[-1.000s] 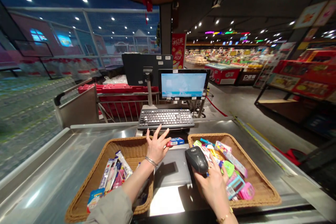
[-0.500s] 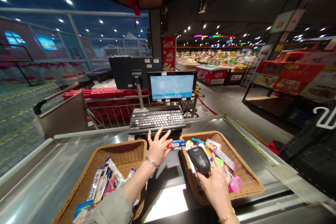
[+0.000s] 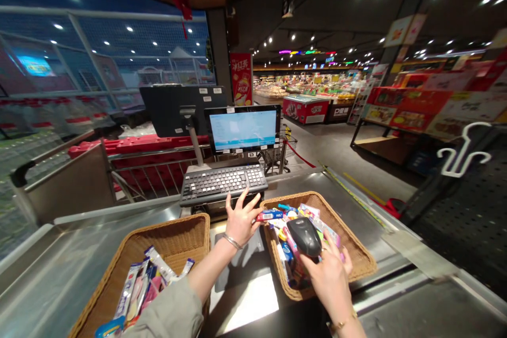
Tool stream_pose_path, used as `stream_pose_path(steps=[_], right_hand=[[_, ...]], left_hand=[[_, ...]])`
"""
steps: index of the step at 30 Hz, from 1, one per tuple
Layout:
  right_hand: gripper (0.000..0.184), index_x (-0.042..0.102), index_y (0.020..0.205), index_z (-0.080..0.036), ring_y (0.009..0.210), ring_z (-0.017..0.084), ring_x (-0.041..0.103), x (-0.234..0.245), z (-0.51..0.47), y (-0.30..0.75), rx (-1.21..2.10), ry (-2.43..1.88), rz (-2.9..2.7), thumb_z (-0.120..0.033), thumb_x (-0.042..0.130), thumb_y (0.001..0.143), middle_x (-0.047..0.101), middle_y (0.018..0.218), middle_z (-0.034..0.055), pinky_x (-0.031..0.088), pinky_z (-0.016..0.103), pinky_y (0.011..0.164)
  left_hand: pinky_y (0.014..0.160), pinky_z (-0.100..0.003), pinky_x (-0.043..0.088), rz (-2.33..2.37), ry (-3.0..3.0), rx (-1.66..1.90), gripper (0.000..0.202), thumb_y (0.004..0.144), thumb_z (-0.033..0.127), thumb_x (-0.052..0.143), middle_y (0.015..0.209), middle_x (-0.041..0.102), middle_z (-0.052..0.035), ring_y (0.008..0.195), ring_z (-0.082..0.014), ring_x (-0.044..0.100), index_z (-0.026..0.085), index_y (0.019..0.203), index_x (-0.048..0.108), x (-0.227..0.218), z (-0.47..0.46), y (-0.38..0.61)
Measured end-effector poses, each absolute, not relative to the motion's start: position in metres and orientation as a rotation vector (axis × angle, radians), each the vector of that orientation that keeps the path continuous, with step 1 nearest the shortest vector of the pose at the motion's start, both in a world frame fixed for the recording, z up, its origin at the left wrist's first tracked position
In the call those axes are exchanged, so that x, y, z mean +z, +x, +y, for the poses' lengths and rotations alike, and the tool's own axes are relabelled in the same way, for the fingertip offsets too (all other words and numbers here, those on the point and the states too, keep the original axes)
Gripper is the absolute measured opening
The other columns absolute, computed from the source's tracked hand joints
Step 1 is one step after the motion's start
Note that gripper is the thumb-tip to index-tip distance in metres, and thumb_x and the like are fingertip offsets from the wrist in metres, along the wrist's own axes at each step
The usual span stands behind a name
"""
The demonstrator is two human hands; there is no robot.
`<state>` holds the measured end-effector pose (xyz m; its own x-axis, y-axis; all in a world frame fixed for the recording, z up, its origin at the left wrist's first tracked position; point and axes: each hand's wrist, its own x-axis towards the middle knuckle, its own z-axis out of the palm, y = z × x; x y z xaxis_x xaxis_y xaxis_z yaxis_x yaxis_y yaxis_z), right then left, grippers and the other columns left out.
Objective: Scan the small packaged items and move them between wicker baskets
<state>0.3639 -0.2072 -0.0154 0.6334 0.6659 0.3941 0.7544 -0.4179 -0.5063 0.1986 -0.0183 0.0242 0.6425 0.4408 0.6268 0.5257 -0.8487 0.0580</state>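
My right hand (image 3: 330,269) is wrapped round a black barcode scanner (image 3: 304,236), held over the right wicker basket (image 3: 358,259). Between the fingertips of my left hand (image 3: 241,223) is one end of a small red and blue box (image 3: 271,215) with a white barcode label, at that basket's near-left rim; its other fingers are spread. Colourful packaged items, among them a pink-edged pack (image 3: 330,229), fill the right basket. Under my left forearm stands the left wicker basket (image 3: 184,232), holding several slim packets (image 3: 129,288) that look like toothbrushes; my sleeve hides part of them.
A keyboard (image 3: 225,184) and a lit monitor (image 3: 243,129) stand behind the baskets on the metal counter (image 3: 158,218). The back of a second screen (image 3: 170,111) is to their left. White hooks (image 3: 461,153) hang at the right on a dark perforated panel.
The view has turned a little to the right. The scanner has shifted slightly relative to the basket and shows less over its left side. Both hands keep their hold.
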Motion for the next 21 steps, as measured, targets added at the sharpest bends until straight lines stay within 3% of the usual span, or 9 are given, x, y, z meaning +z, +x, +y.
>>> stream_pose_path(steps=[7, 21], right_hand=[[0.041, 0.074, 0.101, -0.024, 0.133, 0.03, 0.046, -0.017, -0.22, 0.376, -0.17, -2.221, -0.993, -0.054, 0.054, 0.08, 0.068, 0.124, 0.0109, 0.016, 0.055, 0.113], [0.034, 0.076, 0.091, -0.024, 0.132, 0.031, 0.048, -0.015, -0.245, 0.394, -0.212, -2.257, -0.849, -0.047, 0.056, 0.077, 0.071, 0.116, 0.0099, 0.015, 0.054, 0.114]], left_hand=[[0.114, -0.074, -0.001, -0.738, -2.815, -0.974, 0.026, 0.08, 0.036, 0.071, 0.139, 0.06, -0.0003, 0.143, -0.035, 0.035, 0.037, 0.106, 0.071, 0.021, -0.024, 0.221], [0.115, -0.073, -0.007, -0.608, -2.93, -0.979, 0.021, 0.084, 0.038, 0.067, 0.14, 0.059, 0.003, 0.145, -0.0343, 0.031, 0.037, 0.106, 0.069, 0.008, -0.031, 0.259]])
